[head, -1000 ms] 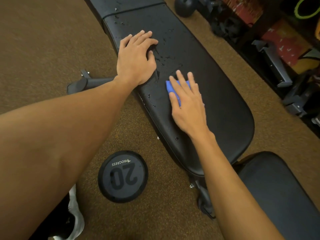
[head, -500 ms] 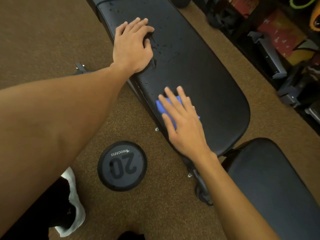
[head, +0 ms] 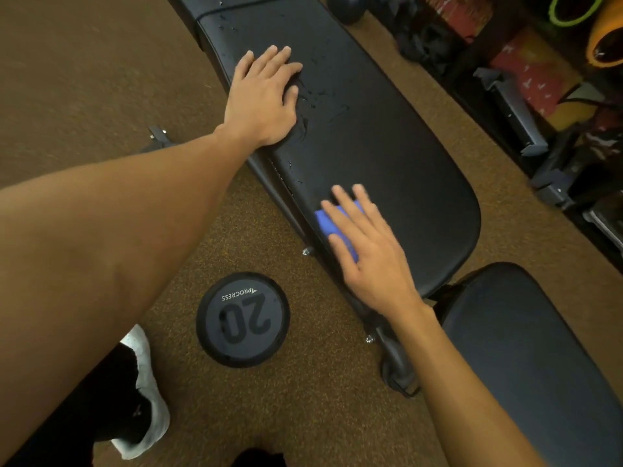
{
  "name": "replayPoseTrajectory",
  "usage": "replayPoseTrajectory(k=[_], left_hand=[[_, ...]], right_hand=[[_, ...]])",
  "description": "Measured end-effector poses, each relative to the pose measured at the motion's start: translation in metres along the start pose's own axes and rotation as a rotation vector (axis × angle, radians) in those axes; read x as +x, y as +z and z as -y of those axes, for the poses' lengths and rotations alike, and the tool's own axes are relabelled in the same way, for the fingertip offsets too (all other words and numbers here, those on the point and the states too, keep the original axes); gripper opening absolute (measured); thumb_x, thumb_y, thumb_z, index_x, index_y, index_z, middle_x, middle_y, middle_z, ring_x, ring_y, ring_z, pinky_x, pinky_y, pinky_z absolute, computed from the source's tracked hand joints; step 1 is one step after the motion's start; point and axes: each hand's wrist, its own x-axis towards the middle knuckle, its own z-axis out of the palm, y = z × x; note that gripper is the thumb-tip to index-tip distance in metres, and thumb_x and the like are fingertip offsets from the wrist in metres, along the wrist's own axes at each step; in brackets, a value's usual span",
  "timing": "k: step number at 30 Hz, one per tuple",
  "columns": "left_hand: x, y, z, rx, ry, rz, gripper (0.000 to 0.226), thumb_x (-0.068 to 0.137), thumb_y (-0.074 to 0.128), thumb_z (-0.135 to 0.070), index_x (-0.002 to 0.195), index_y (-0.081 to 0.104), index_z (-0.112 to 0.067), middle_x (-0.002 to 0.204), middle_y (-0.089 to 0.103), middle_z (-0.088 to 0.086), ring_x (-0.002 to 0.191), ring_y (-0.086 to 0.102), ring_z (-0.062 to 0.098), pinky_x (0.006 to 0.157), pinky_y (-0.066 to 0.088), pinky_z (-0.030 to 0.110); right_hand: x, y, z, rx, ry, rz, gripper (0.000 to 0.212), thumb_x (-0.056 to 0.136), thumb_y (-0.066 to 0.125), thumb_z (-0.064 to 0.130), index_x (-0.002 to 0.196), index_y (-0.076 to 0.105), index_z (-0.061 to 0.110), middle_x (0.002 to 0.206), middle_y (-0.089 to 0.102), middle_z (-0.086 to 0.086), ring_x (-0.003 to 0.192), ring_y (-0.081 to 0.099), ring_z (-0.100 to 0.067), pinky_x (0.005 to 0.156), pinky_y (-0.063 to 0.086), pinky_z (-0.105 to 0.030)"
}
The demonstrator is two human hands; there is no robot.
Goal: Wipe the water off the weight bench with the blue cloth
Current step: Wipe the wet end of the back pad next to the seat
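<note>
The black padded weight bench (head: pixel 397 163) runs from the top of the view toward the lower right. Water drops (head: pixel 315 99) glisten on its pad beside my left hand (head: pixel 263 99), which lies flat on the bench's left edge with fingers apart. My right hand (head: pixel 367 244) presses flat on the blue cloth (head: pixel 325 222) near the pad's near left edge. Most of the cloth is hidden under my palm and fingers. More drops (head: pixel 226 23) show at the far end of the pad.
A black 20 weight plate (head: pixel 242 320) lies on the brown carpet left of the bench. A second black pad (head: pixel 526 358) sits at the lower right. Gym gear and a rack (head: pixel 512 106) line the right side. My white shoe (head: pixel 148 392) is at the lower left.
My right hand has slid the blue cloth along the pad toward me, to the near left edge. My left hand has stayed planted on the bench.
</note>
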Motion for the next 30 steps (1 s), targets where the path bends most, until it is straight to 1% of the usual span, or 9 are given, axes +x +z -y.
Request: replayPoseTrajectory(k=[4,6,11,14,16,18,23,25,30], left_hand=[[-0.003,0.000,0.000,0.007,-0.007,-0.013,0.055,0.108,0.031,-0.042,0.158,0.046,-0.025,0.171,0.034,0.000,0.161,0.021,0.019,0.132,0.007,0.046],[-0.003,-0.001,-0.001,0.007,-0.011,-0.011,0.055,0.108,0.030,-0.042,0.158,0.046,-0.025,0.171,0.034,0.000,0.161,0.021,0.019,0.132,0.007,0.046],[-0.003,0.000,-0.001,0.005,-0.015,-0.014,0.055,0.108,0.030,-0.042,0.158,0.046,-0.026,0.171,0.034,-0.001,0.161,0.022,0.020,0.132,0.007,0.046],[-0.001,0.001,0.000,0.001,-0.015,-0.018,0.054,0.108,0.030,-0.042,0.157,0.047,-0.025,0.171,0.034,0.000,0.161,0.022,0.020,0.132,0.008,0.046],[0.000,0.001,0.002,-0.008,-0.007,-0.002,0.054,0.108,0.032,-0.041,0.158,0.046,-0.025,0.171,0.034,0.000,0.161,0.021,0.020,0.132,0.006,0.046],[0.001,0.000,0.004,-0.025,0.000,0.024,0.054,0.109,0.033,-0.041,0.159,0.044,-0.025,0.172,0.032,0.000,0.162,0.020,0.020,0.132,0.004,0.046],[0.005,-0.006,0.011,-0.109,0.023,0.111,0.055,0.110,0.039,-0.041,0.162,0.041,-0.023,0.174,0.025,0.001,0.163,0.014,0.020,0.132,0.000,0.047],[0.007,-0.007,0.014,-0.152,0.022,0.140,0.054,0.110,0.043,-0.039,0.162,0.040,-0.023,0.175,0.024,0.002,0.163,0.012,0.020,0.132,-0.002,0.046],[0.012,-0.012,0.018,-0.260,-0.013,0.185,0.054,0.108,0.052,-0.029,0.161,0.042,-0.022,0.175,0.024,0.001,0.164,0.010,0.018,0.132,-0.003,0.045]], right_hand=[[0.039,0.004,-0.003,0.030,0.319,-0.118,0.050,0.115,0.035,0.038,0.163,0.041,0.026,0.175,0.026,0.005,0.165,0.006,-0.020,0.130,0.023,-0.054],[0.056,0.011,0.011,-0.003,0.274,-0.101,0.051,0.115,0.033,0.038,0.164,0.039,0.024,0.175,0.025,0.003,0.165,0.005,-0.022,0.131,0.018,-0.054],[0.021,0.005,0.008,-0.017,-0.087,0.052,0.050,0.116,0.042,0.034,0.164,0.038,0.026,0.175,0.024,0.009,0.165,0.004,-0.015,0.132,0.018,-0.051],[0.020,-0.003,-0.012,0.011,0.037,-0.012,0.048,0.116,0.043,0.035,0.163,0.041,0.027,0.174,0.027,0.008,0.165,0.006,-0.014,0.131,0.022,-0.051],[0.044,0.001,-0.011,0.007,0.191,-0.068,0.049,0.115,0.038,0.037,0.163,0.040,0.027,0.175,0.026,0.007,0.165,0.004,-0.016,0.132,0.019,-0.050],[0.070,0.010,0.004,-0.023,0.241,-0.096,0.051,0.115,0.035,0.038,0.164,0.039,0.026,0.175,0.025,0.005,0.165,0.006,-0.020,0.133,0.016,-0.050],[0.063,0.019,0.037,-0.079,-0.065,0.001,0.050,0.114,0.040,0.033,0.163,0.040,0.023,0.175,0.025,0.004,0.165,0.004,-0.021,0.133,0.007,-0.043],[0.047,0.015,0.030,-0.078,-0.113,0.033,0.050,0.114,0.041,0.035,0.163,0.041,0.025,0.176,0.023,0.007,0.165,0.003,-0.017,0.134,0.011,-0.044],[0.083,0.019,0.030,-0.035,0.196,-0.071,0.052,0.115,0.034,0.038,0.165,0.037,0.024,0.176,0.021,0.004,0.165,0.003,-0.020,0.132,0.019,-0.050]])
